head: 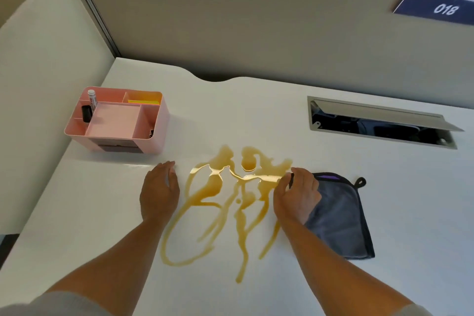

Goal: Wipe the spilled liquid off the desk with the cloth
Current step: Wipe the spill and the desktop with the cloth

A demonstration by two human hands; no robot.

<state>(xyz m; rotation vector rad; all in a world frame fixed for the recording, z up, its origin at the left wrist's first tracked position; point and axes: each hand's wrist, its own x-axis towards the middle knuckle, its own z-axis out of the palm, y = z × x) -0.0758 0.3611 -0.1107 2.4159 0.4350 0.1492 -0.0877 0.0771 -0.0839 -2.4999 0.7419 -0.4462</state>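
Note:
An amber liquid spill [225, 200] spreads in pools and thin streaks across the middle of the white desk [410, 213]. A grey-blue cloth [338, 215] with a dark hem and a hanging loop lies flat just right of the spill. My right hand [295, 196] rests on the cloth's left part, fingers curled over its edge at the rim of the spill. My left hand [159, 192] lies flat on the desk left of the spill, fingers together, holding nothing.
A pink desk organiser [154, 120] with a marker and yellow notes stands at the back left. An open cable hatch [382, 123] is set into the desk at the back right. Grey partition walls [256, 20] close off the back and left.

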